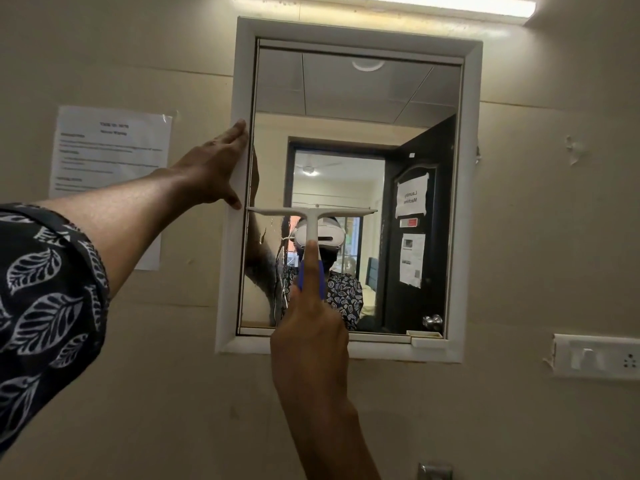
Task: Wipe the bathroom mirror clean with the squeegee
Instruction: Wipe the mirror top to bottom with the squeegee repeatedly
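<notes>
**Squeegee on the mirror's left half, one hand bracing the frame**

The squeegee (311, 216) looks like a light, stiff plastic T. Its white blade lies level on the mirror (346, 98) at about mid-height. The right hand (311, 323) grasps the blue handle below it, forefinger laid straight up the stem, which seems a sound hold for even pressure. The left hand (214, 168) grasps nothing and lies flat, fingers straight, on the mirror's left frame (239, 98). Glass is hard, fragile and likely slick where wet, so press firmly but not heavily. Smears show just under the blade near the mirror's left edge. The raised frame stops the blade on every side. The blade covers roughly half the mirror's width, so the right half probably needs its own pass. A small ledge (427, 338) juts at the mirror's lower right corner.
</notes>
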Available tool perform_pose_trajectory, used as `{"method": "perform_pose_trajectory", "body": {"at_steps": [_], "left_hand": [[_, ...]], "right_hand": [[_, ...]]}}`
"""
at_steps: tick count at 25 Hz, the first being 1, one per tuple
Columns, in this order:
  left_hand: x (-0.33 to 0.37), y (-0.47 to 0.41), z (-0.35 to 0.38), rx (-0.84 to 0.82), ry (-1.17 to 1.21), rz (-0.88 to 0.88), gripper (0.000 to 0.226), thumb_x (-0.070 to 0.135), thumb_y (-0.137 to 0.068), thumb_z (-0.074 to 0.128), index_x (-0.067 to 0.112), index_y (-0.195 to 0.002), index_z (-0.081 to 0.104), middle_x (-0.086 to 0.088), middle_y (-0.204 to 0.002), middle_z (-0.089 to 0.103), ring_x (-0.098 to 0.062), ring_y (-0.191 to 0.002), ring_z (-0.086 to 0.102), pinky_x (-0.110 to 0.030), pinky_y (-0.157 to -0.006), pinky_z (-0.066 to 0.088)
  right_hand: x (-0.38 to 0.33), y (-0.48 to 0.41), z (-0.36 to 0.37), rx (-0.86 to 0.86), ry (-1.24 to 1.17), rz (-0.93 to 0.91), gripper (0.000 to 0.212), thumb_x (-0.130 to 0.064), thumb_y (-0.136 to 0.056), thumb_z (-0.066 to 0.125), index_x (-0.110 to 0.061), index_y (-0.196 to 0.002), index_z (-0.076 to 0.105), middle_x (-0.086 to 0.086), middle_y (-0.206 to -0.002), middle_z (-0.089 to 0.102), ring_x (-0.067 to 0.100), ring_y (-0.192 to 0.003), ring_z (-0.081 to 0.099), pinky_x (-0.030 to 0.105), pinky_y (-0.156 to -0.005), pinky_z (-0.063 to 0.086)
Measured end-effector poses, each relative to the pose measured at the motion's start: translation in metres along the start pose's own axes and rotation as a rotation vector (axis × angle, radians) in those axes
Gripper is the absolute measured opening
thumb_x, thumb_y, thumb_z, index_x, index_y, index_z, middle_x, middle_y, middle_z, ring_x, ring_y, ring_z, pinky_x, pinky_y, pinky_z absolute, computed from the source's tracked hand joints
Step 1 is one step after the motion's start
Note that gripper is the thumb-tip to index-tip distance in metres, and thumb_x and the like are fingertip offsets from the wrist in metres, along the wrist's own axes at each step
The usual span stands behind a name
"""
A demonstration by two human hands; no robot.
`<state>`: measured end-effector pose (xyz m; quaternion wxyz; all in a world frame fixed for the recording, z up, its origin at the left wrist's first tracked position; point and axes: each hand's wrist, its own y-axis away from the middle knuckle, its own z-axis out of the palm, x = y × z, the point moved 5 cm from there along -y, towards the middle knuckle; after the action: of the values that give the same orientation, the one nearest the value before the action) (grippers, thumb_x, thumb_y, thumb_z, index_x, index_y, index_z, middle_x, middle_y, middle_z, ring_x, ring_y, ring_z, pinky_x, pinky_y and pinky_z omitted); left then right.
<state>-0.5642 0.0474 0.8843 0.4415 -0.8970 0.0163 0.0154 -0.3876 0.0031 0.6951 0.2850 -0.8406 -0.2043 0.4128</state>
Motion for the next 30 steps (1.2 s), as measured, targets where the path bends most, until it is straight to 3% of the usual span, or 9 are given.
{"method": "perform_pose_trajectory", "body": {"at_steps": [3, 5, 8, 9, 11, 13, 16, 20, 30], "left_hand": [[0.003, 0.002, -0.004, -0.015, 0.005, -0.001, 0.122, 0.004, -0.061, 0.082, 0.012, -0.149, -0.002, 0.002, -0.158, -0.005, -0.025, -0.145, 0.006, -0.039, -0.115, 0.019], [0.005, 0.002, -0.004, -0.018, -0.024, 0.0, 0.122, 0.002, -0.061, 0.082, 0.012, -0.149, -0.002, 0.002, -0.158, -0.006, -0.025, -0.145, 0.006, -0.039, -0.115, 0.019], [0.006, 0.0, -0.003, -0.024, -0.02, -0.027, 0.122, 0.001, -0.061, 0.081, 0.012, -0.149, -0.003, 0.003, -0.158, -0.007, -0.024, -0.145, 0.005, -0.038, -0.115, 0.019], [0.007, 0.001, -0.003, -0.024, -0.03, -0.032, 0.122, 0.0, -0.061, 0.081, 0.012, -0.149, -0.003, 0.003, -0.158, -0.007, -0.024, -0.145, 0.006, -0.038, -0.115, 0.019], [0.008, 0.002, -0.003, -0.023, -0.044, -0.037, 0.121, -0.001, -0.062, 0.08, 0.012, -0.149, -0.002, 0.003, -0.158, -0.007, -0.024, -0.145, 0.007, -0.038, -0.114, 0.02], [0.01, 0.005, -0.004, 0.008, -0.098, -0.037, 0.119, -0.003, -0.064, 0.079, 0.012, -0.149, -0.002, 0.001, -0.158, -0.007, -0.024, -0.145, 0.007, -0.038, -0.114, 0.021], [0.014, 0.005, -0.004, 0.03, -0.205, -0.024, 0.114, -0.003, -0.066, 0.077, 0.008, -0.149, -0.001, -0.004, -0.158, -0.005, -0.026, -0.145, 0.007, -0.038, -0.115, 0.021], [0.025, 0.006, -0.006, 0.023, -0.319, -0.054, 0.109, -0.002, -0.068, 0.076, 0.003, -0.149, 0.004, -0.011, -0.158, -0.002, -0.031, -0.145, 0.012, -0.042, -0.115, 0.026], [0.028, 0.006, -0.008, 0.02, -0.389, -0.071, 0.109, 0.002, -0.066, 0.078, 0.003, -0.148, 0.007, -0.011, -0.158, 0.002, -0.032, -0.144, 0.017, -0.043, -0.113, 0.03]], "right_hand": [[0.012, 0.02, 0.005, -0.094, 0.021, 0.024, 0.076, -0.03, -0.098, 0.036, -0.044, -0.136, -0.029, -0.002, -0.09, 0.048, 0.002, -0.071, 0.049, 0.019, -0.067, 0.047], [0.022, 0.034, 0.013, -0.235, 0.084, 0.075, 0.077, -0.027, -0.099, 0.036, -0.039, -0.136, -0.031, -0.003, -0.089, 0.046, -0.001, -0.065, 0.04, 0.017, -0.07, 0.039], [0.026, 0.046, 0.016, -0.383, 0.071, 0.095, 0.077, -0.027, -0.1, 0.032, -0.052, -0.127, -0.035, -0.001, -0.098, 0.044, 0.005, -0.073, 0.039, 0.021, -0.081, 0.041], [0.027, 0.047, 0.015, -0.393, 0.049, 0.099, 0.071, -0.031, -0.1, 0.03, -0.042, -0.134, -0.032, -0.001, -0.099, 0.041, 0.005, -0.07, 0.039, 0.021, -0.083, 0.042], [0.025, 0.042, 0.009, -0.369, -0.014, 0.14, 0.072, -0.057, -0.088, 0.008, -0.022, -0.14, -0.027, -0.002, -0.096, 0.041, -0.001, -0.058, 0.031, 0.011, -0.067, 0.039], [0.016, 0.036, -0.01, -0.258, -0.066, 0.131, 0.085, -0.066, -0.069, -0.006, -0.031, -0.146, -0.011, -0.003, -0.084, 0.045, -0.002, -0.053, 0.032, 0.005, -0.051, 0.032], [-0.003, 0.007, -0.051, 0.037, -0.138, -0.09, 0.051, -0.042, -0.096, 0.021, -0.054, -0.139, -0.005, 0.0, -0.078, 0.053, 0.003, -0.057, 0.046, 0.015, -0.055, 0.048], [-0.043, -0.062, -0.113, 0.307, -0.078, -0.407, 0.054, -0.026, -0.101, 0.032, -0.037, -0.147, 0.006, -0.005, -0.062, 0.048, 0.006, -0.043, 0.048, 0.015, -0.038, 0.047], [-0.095, -0.149, -0.13, 0.318, -0.115, -0.414, 0.054, -0.019, -0.101, 0.031, -0.03, -0.149, 0.01, 0.0, -0.064, 0.051, 0.011, -0.048, 0.045, 0.029, -0.046, 0.047]]}}
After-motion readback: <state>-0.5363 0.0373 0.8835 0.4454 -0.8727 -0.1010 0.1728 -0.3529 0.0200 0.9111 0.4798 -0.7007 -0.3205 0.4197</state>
